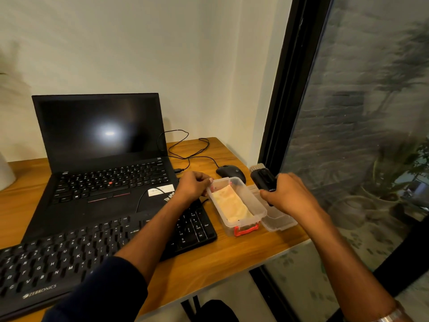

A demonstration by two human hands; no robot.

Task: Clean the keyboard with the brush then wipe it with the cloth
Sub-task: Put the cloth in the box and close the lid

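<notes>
— Nearest, the black Zebronics keyboard point(92, 252) lies along the wooden desk point(232, 252), unswept. Where's the brush?

— Right hand point(290, 196) is curled round the black-handled brush point(263, 178), bristles up, above the clear lid point(278, 219).

— And the left?

— Left hand point(193, 185) pinches the rim of the clear plastic box point(239, 219); the yellow cloth point(232, 203) lies inside.

— I'd leave the cloth boxed, turn the bristles down and sweep along the key rows.

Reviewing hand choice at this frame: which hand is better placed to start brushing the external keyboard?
Right. The right hand already grips the brush, bristles pointing away. The left hand holds the clear box rim, with the cloth inside. The keyboard lies unobstructed to the left.
</notes>
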